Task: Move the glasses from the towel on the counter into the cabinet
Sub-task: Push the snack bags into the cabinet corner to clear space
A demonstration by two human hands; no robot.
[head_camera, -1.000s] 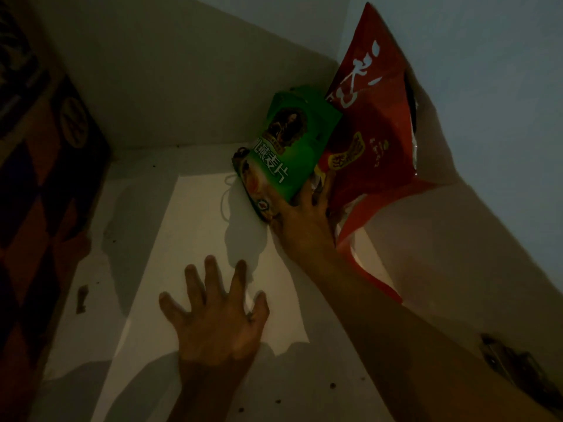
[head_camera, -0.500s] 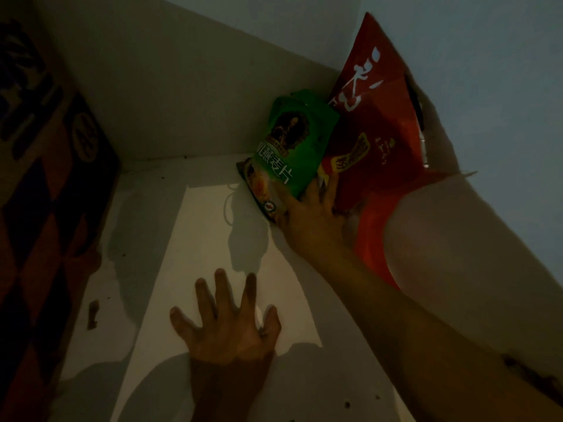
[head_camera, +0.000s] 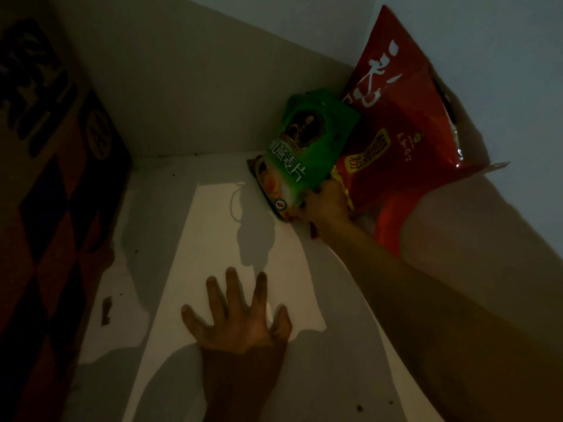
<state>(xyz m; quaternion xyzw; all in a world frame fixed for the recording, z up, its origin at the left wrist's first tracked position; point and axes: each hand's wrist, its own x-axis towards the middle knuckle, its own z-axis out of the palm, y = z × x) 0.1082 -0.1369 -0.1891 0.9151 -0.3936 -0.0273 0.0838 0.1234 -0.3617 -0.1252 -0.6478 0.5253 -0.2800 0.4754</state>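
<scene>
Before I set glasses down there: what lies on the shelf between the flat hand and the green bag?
Head view: bare white shelf between the left hand and the green bag, crossed only by shadow.

Single head-worn view, close inside a dim cabinet, facing forward and down at the shelf (head_camera: 213,226) toward the far right corner.

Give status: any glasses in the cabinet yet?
Done: none visible; the white shelf holds no glasses. In hand: right hand grips the bottom of the green packet, which leans on the red bag in the corner; left hand lies flat and spread on the shelf. Left: apparently every glass; towel and counter are out of view.
</scene>
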